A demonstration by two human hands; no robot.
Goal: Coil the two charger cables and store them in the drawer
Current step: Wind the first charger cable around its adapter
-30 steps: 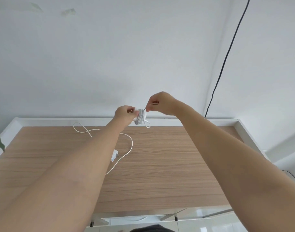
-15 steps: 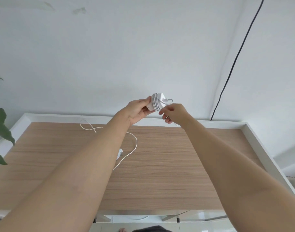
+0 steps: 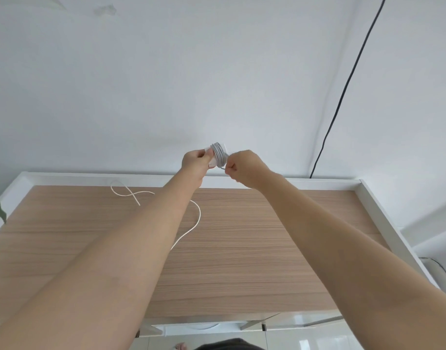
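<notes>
Your left hand (image 3: 196,161) grips charger brick with coiled cable (image 3: 218,154); right hand (image 3: 242,166) now pinches tail at 5 o'clock, loop gone. Second cable (image 3: 191,223) uncoiled on desk (image 3: 267,248).

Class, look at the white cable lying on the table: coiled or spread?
Spread. The white cable trails loose across the table, crossing itself once.

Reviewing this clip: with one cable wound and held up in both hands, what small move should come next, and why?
Probably tuck the free end under a turn. The left hand holds the wound cable and the right hand pinches its short tail, so little remains to wind. The second cable lies loose on the desk.
</notes>
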